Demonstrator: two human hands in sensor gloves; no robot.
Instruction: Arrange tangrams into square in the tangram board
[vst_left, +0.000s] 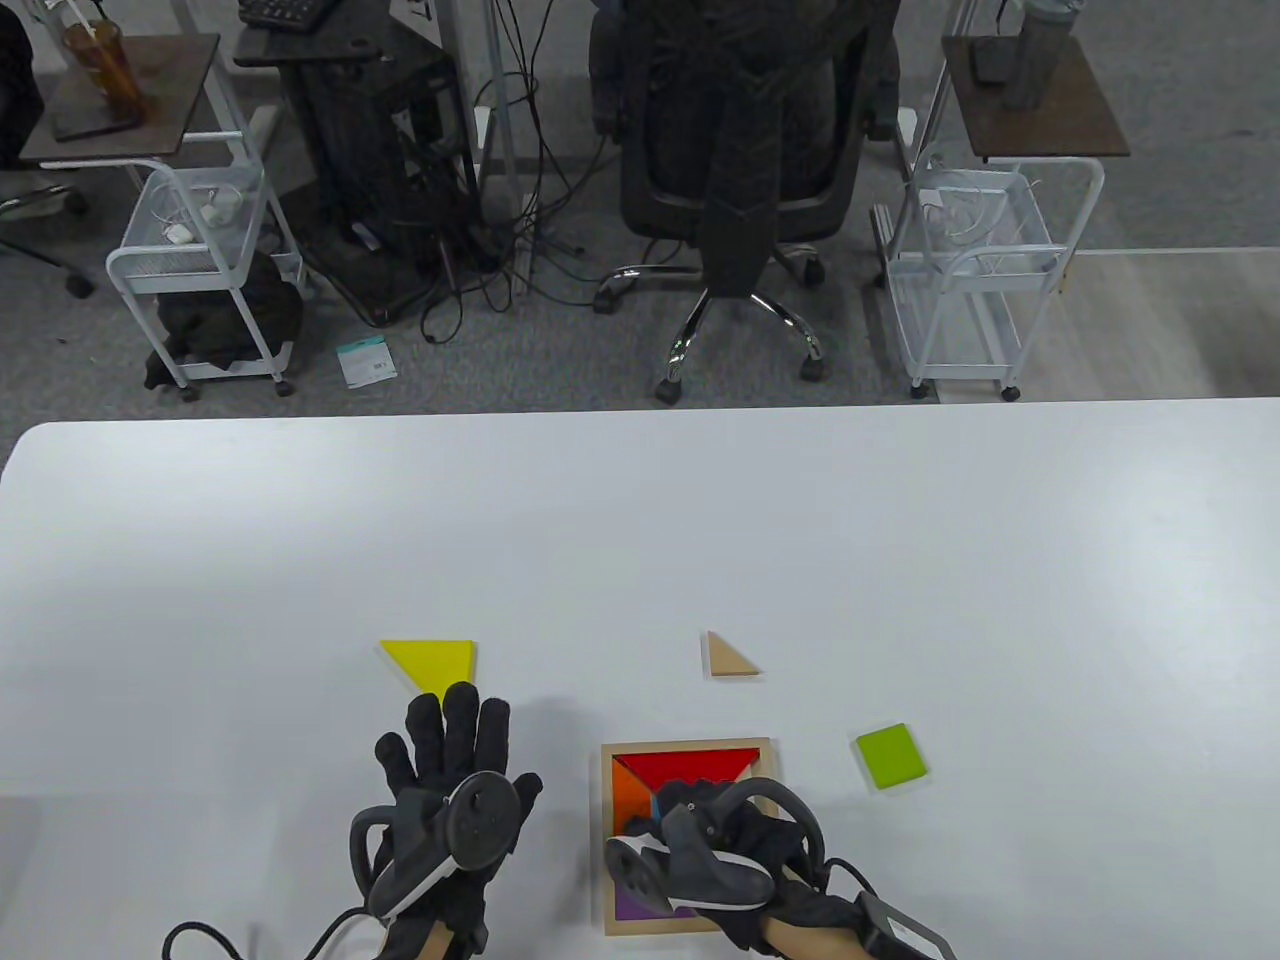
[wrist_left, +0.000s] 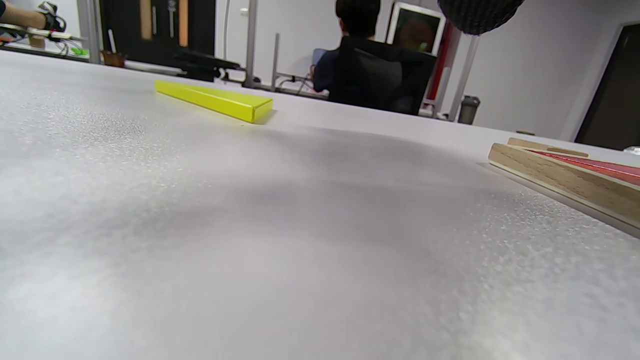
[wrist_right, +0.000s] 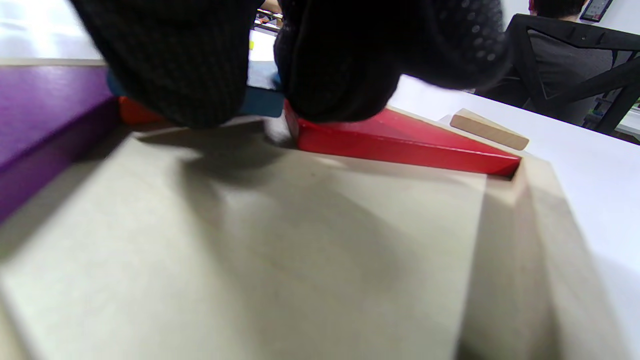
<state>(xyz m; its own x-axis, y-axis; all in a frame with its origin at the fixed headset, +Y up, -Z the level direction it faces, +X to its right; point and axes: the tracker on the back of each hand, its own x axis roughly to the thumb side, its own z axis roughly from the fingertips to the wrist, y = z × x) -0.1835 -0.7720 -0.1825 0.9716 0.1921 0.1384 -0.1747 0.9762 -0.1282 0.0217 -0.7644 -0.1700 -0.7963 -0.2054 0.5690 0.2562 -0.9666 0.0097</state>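
The wooden tangram board (vst_left: 612, 880) lies near the front edge and holds a red triangle (vst_left: 690, 765), an orange piece (vst_left: 630, 793) and a purple piece (vst_left: 630, 905). My right hand (vst_left: 672, 812) hovers over the board. In the right wrist view its fingertips (wrist_right: 200, 85) pinch a blue piece (wrist_right: 261, 102) between the red triangle (wrist_right: 400, 142) and the purple piece (wrist_right: 45, 110). My left hand (vst_left: 455, 740) lies flat on the table with straight fingers, just below the yellow triangle (vst_left: 432, 660). A tan small triangle (vst_left: 730, 657) and a green square (vst_left: 890, 755) lie loose on the table.
Much of the board's floor (wrist_right: 300, 240) is bare wood. The yellow triangle (wrist_left: 215, 100) and the board's rim (wrist_left: 560, 180) also show in the left wrist view. Beyond the table's far edge stand an office chair (vst_left: 740, 150) and white carts (vst_left: 980, 260).
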